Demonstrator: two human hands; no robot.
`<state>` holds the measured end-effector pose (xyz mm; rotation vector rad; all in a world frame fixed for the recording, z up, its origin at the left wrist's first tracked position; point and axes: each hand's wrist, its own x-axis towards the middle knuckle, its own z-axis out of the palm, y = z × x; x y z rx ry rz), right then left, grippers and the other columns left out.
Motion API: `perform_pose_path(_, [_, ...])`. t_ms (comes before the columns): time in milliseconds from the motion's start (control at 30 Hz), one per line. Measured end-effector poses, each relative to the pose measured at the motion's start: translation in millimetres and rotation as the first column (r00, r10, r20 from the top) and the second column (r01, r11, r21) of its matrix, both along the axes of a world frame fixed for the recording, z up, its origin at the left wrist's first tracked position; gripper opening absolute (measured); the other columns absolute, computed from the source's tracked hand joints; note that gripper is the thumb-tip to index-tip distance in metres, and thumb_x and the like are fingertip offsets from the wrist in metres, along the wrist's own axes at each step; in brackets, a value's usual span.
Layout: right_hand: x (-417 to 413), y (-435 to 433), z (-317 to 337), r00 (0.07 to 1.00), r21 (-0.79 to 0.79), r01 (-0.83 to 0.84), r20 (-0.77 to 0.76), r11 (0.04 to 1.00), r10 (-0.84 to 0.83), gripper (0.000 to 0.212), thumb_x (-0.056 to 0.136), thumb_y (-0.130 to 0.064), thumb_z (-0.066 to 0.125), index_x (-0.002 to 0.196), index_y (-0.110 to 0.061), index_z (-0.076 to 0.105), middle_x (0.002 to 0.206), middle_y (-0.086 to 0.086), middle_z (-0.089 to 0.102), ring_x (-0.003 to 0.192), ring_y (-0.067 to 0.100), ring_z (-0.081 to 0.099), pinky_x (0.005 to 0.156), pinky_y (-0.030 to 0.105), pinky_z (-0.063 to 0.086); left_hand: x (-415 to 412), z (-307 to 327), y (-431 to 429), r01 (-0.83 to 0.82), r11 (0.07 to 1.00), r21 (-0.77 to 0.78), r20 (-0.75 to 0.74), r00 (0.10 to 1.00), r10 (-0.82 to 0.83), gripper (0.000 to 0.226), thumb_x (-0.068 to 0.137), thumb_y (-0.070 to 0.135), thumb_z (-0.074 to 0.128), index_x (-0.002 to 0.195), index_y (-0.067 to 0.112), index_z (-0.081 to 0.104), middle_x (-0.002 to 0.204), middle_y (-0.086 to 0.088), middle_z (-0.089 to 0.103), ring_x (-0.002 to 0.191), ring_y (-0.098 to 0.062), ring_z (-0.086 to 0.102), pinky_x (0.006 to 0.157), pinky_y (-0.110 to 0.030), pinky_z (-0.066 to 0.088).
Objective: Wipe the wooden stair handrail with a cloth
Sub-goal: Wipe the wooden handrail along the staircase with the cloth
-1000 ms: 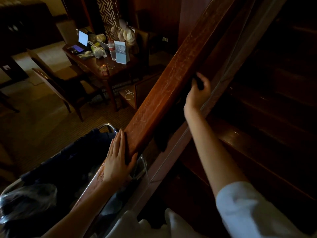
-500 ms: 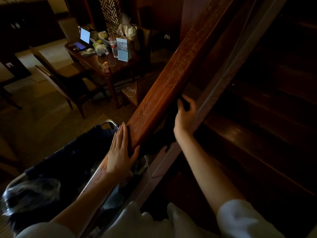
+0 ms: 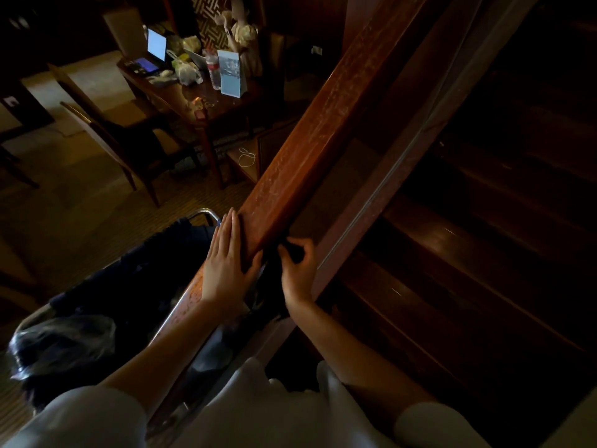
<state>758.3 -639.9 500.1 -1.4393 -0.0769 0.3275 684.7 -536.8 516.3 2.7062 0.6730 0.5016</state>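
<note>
Handrail (image 3: 323,134) w/ L hand (image 3: 226,266) flat, R hand (image 3: 298,273) gripping cloth (image 3: 274,281)

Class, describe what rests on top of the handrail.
The left hand lies flat on the handrail, fingers straight; wood beneath its palm is covered. The right hand pinches a dark cloth beside it.

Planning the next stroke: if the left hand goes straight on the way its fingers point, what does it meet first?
Only more handrail: the left hand lies flat on its outer side, fingers pointing up along it. Way looks free, though depth is unclear.
</note>
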Motion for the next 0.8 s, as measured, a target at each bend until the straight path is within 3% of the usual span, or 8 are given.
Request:
perform_pose_path(100, [12,-3,6,0.999,-0.016,0.007,0.032,1.0,-0.007,0.017,0.087,0.0,0.068,0.094,-0.014,0.06,0.112,0.016,0.061,0.103,0.021,0.06,0.085,0.015,0.049,0,-1,0,-0.009,1.0,-0.005,0.001,1.0,0.009,0.086,0.093,0.058,0.034,0.153,0.002,0.012,0.159,-0.018,0.019,0.146,-0.031,0.019,0.12,-0.04,0.014])
perform_pose_path(233, [75,3,46,0.972,0.003,0.221,0.084,0.975,-0.22,0.014,0.09,-0.003,0.064,0.101,-0.009,0.059,0.12,0.016,0.057,0.112,0.025,0.055,0.101,0.036,0.046,0,-2,1,-0.018,1.0,-0.003,0.002,1.0,0.018,0.085,0.091,0.057,0.032,0.154,0.002,0.012,0.159,-0.018,0.019,0.146,-0.032,0.019,0.12,-0.04,0.014])
perform_pose_path(300, [102,3,65,0.96,0.029,0.254,0.116,0.967,-0.255,0.014,0.091,-0.002,0.063,0.099,-0.011,0.058,0.122,0.016,0.055,0.112,0.023,0.055,0.1,0.034,0.047,0,-2,1,-0.011,1.0,-0.004,0.004,1.0,0.011,0.086,0.091,0.057,0.032,0.154,0.002,0.012,0.159,-0.018,0.019,0.146,-0.032,0.019,0.12,-0.041,0.015])
perform_pose_path(400, [102,-1,64,0.959,0.03,0.221,0.172,0.975,-0.223,0.013,0.09,-0.001,0.064,0.099,-0.009,0.059,0.121,0.018,0.056,0.109,0.021,0.056,0.094,0.022,0.049,0,-3,2,-0.011,1.0,0.003,0.005,1.0,0.011,0.087,0.09,0.058,0.031,0.154,0.004,0.009,0.16,-0.017,0.017,0.147,-0.028,0.016,0.119,-0.039,0.012])
perform_pose_path(533, [59,1,40,0.972,-0.037,0.169,0.173,0.985,-0.16,0.012,0.09,-0.002,0.065,0.098,-0.009,0.061,0.119,0.016,0.057,0.111,0.02,0.055,0.101,0.03,0.045,-1,-2,0,-0.021,1.0,0.01,0.013,1.0,0.021,0.088,0.089,0.059,0.031,0.154,0.004,0.009,0.16,-0.017,0.017,0.142,-0.016,0.008,0.118,-0.038,0.01])
perform_pose_path(633, [35,-7,26,0.986,-0.108,0.063,0.163,0.992,-0.045,0.012,0.087,-0.004,0.069,0.098,-0.007,0.065,0.115,0.011,0.06,0.105,0.009,0.055,0.101,0.03,0.045,-1,-1,0,-0.011,1.0,0.008,0.018,1.0,0.011,0.087,0.09,0.058,0.03,0.154,0.003,0.009,0.16,-0.017,0.017,0.144,-0.017,0.008,0.119,-0.036,0.009])
perform_pose_path(700, [24,-14,27,0.947,-0.132,0.074,0.319,0.988,-0.028,0.013,0.086,-0.006,0.072,0.097,-0.01,0.067,0.109,0.008,0.062,0.099,-0.001,0.054,0.092,0.022,0.047,-1,-1,1,0.01,1.0,0.004,0.039,0.999,-0.01,0.086,0.092,0.057,0.032,0.154,0.002,0.01,0.16,-0.016,0.018,0.146,-0.017,0.01,0.12,-0.032,0.007])
perform_pose_path(800, [14,-10,39,0.704,-0.043,0.092,0.709,0.995,-0.034,0.012,0.088,-0.004,0.071,0.099,-0.008,0.069,0.106,0.006,0.061,0.099,0.004,0.057,0.087,0.021,0.049,-1,-2,3,0.032,0.999,-0.016,0.074,0.997,-0.031,0.086,0.095,0.062,0.028,0.152,-0.002,0.015,0.158,-0.019,0.022,0.147,-0.022,0.015,0.121,-0.034,0.011])
